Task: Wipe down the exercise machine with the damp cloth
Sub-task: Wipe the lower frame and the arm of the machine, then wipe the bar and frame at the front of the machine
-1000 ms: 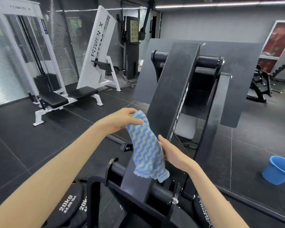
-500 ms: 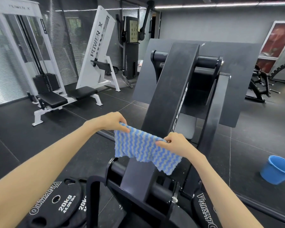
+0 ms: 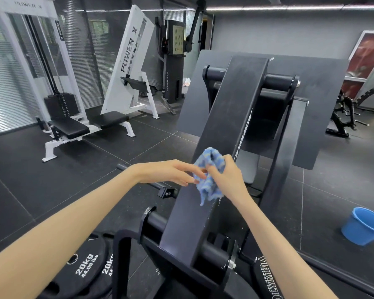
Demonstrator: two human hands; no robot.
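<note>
The cloth (image 3: 209, 172) sits bunched in the right hand (image 3: 230, 178), fingers curled tight around it, pressed against the machine's sloping black beam (image 3: 225, 130). The left hand (image 3: 171, 172) is spread loose, fingertips (image 3: 200, 175) touching the cloth's near edge. A bucket (image 3: 364, 226) stands well right.

Arms: we see two bare forearms, no sleeves reaching into view.
Left hand (image 3: 171, 172): bare, no glove, no ring we can make out.
Right hand (image 3: 231, 180): bare, no glove.
Wrists: we see no watch or band.
</note>
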